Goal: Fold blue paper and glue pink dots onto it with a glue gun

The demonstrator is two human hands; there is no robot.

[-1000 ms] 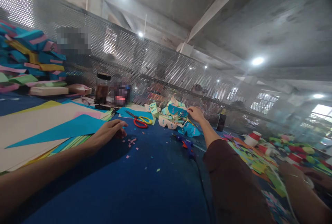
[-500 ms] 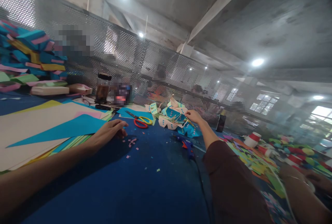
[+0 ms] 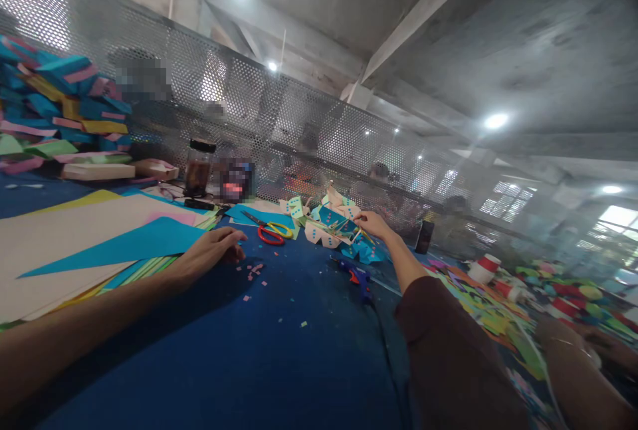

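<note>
My left hand (image 3: 218, 248) hovers or rests at the edge of a stack of coloured sheets, its fingers loosely bent and apart, with nothing visible in them. A large blue sheet (image 3: 117, 244) lies beside that wrist. My right hand (image 3: 373, 224) reaches to a heap of folded paper cutouts (image 3: 329, 217), white and blue with dots. Its thumb and fingers are pinched at the heap's right side; what lies between them is too small to tell. Scissors with red and yellow handles (image 3: 272, 233) lie between the hands. A blue glue gun (image 3: 359, 278) lies below my right hand.
Small pink paper scraps (image 3: 254, 272) dot the blue table (image 3: 239, 363). A lidded jar (image 3: 198, 167) and a mesh partition (image 3: 279, 114) stand behind. Folded paper strips (image 3: 70, 104) pile up at left. Another person's arm (image 3: 578, 363) is at right, near colourful cutouts and a phone (image 3: 424, 236).
Both hands stay nearly in place; my right hand remains at the heap of cutouts. The view has shifted very slightly.
</note>
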